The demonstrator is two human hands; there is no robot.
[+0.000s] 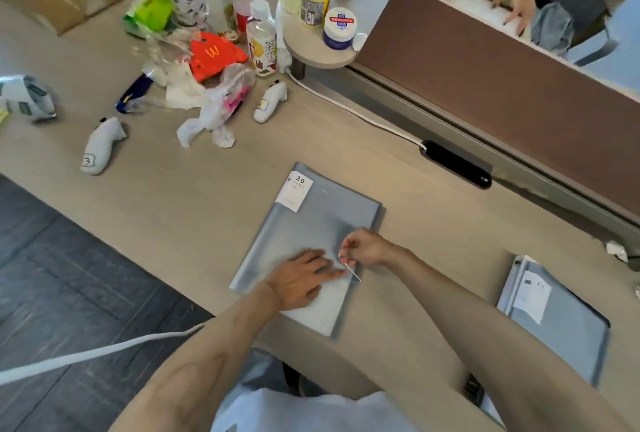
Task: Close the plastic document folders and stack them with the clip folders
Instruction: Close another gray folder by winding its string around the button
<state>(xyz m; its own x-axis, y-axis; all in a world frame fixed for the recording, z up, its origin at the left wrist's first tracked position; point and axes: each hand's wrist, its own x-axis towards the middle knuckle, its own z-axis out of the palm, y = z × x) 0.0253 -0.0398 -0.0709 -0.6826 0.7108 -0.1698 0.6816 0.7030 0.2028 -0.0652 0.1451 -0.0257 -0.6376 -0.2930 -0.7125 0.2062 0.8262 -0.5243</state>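
Folder point(322, 223) lies closed on the tabletop point(173, 196). Left grip point(301, 279) presses it with flat fingers; right grip point(360, 248) pinches the thin band point(353, 274). Better to pull the band slowly over the edge, I think.

Beige desk point(173, 189), brown divider point(485, 85), dark tile floor point(52, 275).
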